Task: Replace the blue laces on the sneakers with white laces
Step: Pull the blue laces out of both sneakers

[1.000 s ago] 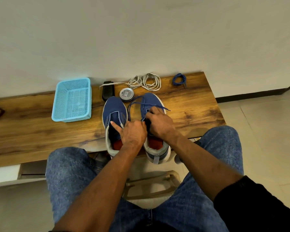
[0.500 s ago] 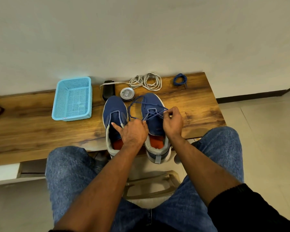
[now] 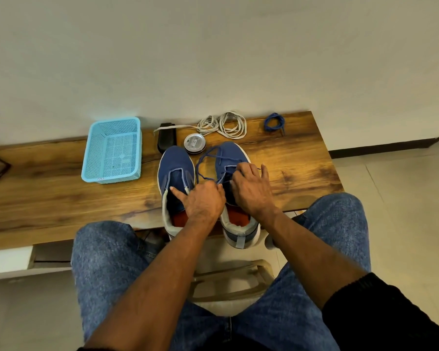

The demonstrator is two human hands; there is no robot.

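**Unlacing the right-hand sneaker: right hand back at the eyelets**

Working the blue lace (image 3: 208, 164) out of the sneaker on the right (image 3: 230, 153), centre of frame. Half a second ago the right hand (image 3: 250, 190) was out to the right with a strand drawn across the shoe; now it has come back over the lace rows, fingers spread and bent down onto the tongue. Appears to be picking at the next crossing, but whether it actually pinches the lace I cannot tell, since the fingertips are hidden. The left hand (image 3: 204, 202) has stayed where it was, bridging the two shoes, curled around the slack of the lace, forefinger pointing out over the left sneaker (image 3: 175, 163).

A loose blue loop lies over the toe of the right-hand shoe, so the upper rows look freed. Judgement: one pull is finished and the hand has reset for the next row; removal on this shoe is partly done.

The left sneaker shows no lace at all. A small blue coil (image 3: 274, 122) sits at the upper right of the table (image 3: 302, 158), likely its lace. The white laces (image 3: 224, 125) lie bundled at the back edge, above the shoes, untouched.

Also present: blue basket (image 3: 112, 150) at left, round tin (image 3: 194, 143), and dark object (image 3: 166, 140).
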